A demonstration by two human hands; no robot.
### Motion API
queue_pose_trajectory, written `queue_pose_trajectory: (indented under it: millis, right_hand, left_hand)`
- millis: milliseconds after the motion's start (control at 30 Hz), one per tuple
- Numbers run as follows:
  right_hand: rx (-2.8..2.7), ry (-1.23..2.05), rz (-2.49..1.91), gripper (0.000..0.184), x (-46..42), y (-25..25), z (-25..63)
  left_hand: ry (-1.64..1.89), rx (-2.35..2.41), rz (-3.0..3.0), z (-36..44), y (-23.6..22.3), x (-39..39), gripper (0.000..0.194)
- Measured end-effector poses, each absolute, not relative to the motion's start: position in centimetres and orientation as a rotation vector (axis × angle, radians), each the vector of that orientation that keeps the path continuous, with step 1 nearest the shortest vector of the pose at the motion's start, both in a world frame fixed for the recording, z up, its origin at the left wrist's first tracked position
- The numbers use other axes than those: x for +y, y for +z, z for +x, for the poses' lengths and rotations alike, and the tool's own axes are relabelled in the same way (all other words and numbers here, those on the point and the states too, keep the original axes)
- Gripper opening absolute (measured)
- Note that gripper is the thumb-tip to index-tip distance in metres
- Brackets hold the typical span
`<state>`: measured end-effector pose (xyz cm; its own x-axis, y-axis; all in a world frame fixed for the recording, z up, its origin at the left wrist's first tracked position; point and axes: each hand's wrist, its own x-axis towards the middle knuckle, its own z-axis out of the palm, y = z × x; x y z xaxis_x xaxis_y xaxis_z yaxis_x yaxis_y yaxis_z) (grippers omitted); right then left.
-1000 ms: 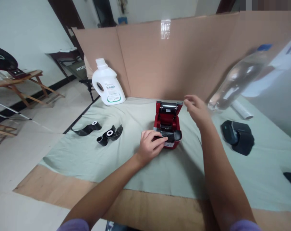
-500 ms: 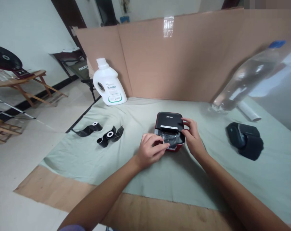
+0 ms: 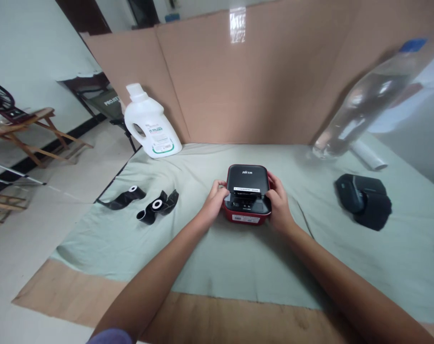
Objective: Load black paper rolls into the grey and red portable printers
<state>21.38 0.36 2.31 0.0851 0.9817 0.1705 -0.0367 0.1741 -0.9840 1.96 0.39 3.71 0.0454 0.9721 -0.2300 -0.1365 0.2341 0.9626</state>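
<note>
Cardboard panel (image 3: 210,86) stands upright along the far edge of the table (image 3: 188,310). Pale green cloth (image 3: 202,263) covers most of the tabletop, leaving bare wood along the near edge. Just in front of the panel, a tall clear bottle (image 3: 367,105) with a blue cap stands near the far right corner, and a white jug (image 3: 157,134) near the far left corner.

Both forearms reach in from the near edge and converge at the middle of the table. There the left hand (image 3: 214,198) and the right hand (image 3: 280,205) are clamped on opposite sides of a boxy red-and-black device (image 3: 247,179), palms turned inward, each thumb at an upper side edge and the fingers along the wall. The device sits with its lid down and its front turned to the near edge; its long axis seems to run from near edge to far edge.

A black gadget (image 3: 349,193) lies toward the table's right side. Partly unwound black film rolls (image 3: 157,205) lie near the left edge. A white label (image 3: 244,219) marks the device's front.
</note>
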Motion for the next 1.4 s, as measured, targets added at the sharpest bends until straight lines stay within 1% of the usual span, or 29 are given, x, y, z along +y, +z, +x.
queue_pose_trajectory:
  millis: [100,267,433,633,800,867,1000,1100,1200,1333,1400]
  right_hand:
    - [-1.19,1.011,-1.1,0.062,0.4,2.3,21.2]
    - [-1.195,0.941,-1.12,0.058,0.1,0.8,20.7]
    - [-1.156,0.97,-1.086,0.06,0.3,-0.1,20.5]
    - [-1.107,1.02,-1.12,0.067,0.8,0.7,20.9]
    - [-1.116,1.014,-1.11,0.07,0.8,0.4,20.8]
    - [-1.102,1.006,-1.071,0.068,0.9,-0.3,20.8]
    - [-1.01,1.015,-0.907,0.058,1.0,-1.7,20.8]
    - [-1.004,1.01,-0.867,0.053,1.0,-2.0,20.9]
    - [-1.045,0.987,-0.893,0.055,1.0,-1.9,20.9]
    - [-1.086,0.971,-0.94,0.059,0.9,-1.5,20.7]
    - [-1.087,0.977,-0.972,0.06,0.7,-1.3,20.8]
  left_hand:
    - [1.022,1.198,0.924,1.9,4.2,0.5,0.033]
    - [0.928,1.177,0.904,1.3,4.2,0.4,0.037]
    - [0.888,1.155,0.939,0.8,4.1,0.5,0.037]
    - [0.914,1.161,0.94,1.0,4.1,1.0,0.031]
    - [0.906,1.154,0.934,0.9,4.0,1.0,0.033]
    - [0.905,1.157,0.926,0.7,4.1,0.8,0.034]
    - [0.832,1.177,0.938,0.5,4.5,0.6,0.047]
    - [0.816,1.23,0.97,1.1,5.1,0.7,0.058]
    - [0.895,1.218,1.01,2.3,5.8,1.0,0.07]
    - [0.92,1.043,1.191,2.8,6.6,1.1,0.093]
    - [0.893,1.005,1.229,2.5,6.7,0.8,0.097]
